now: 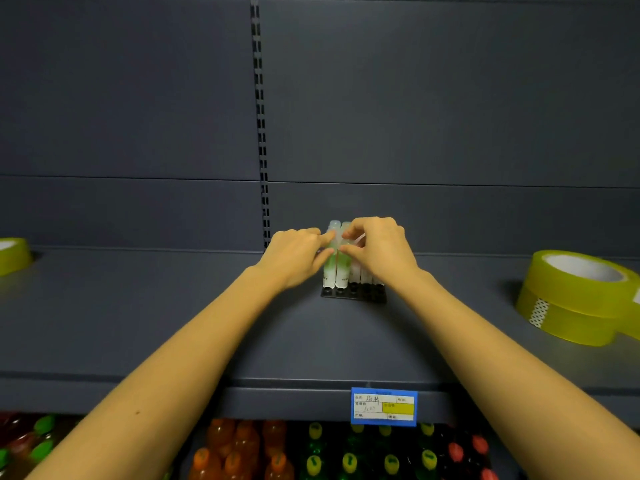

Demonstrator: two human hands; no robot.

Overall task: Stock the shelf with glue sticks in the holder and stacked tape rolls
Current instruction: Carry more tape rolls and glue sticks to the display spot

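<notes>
Two bare forearms reach in from 7 and 5 o'clock over bottled drinks (239, 452) and a blue price label (383, 406) at 6. At centre, on the grey shelf (138, 323), glue sticks (332, 268) stand upright, long axis vertical and caps up, in a black socketed holder (353, 293). The left hand (294, 258) and right hand (379, 249) each pinch neighbouring sticks near the tops. Two stacked yellow tape rolls (575, 299) lie flat at 3 o'clock, and a single tape roll (12, 254) at 9.

On the shelf (138, 323), holder (353, 293) midway, glue sticks (334, 268) in it; stacked tape rolls (571, 299) near right edge; single roll (12, 254) at left edge.
</notes>
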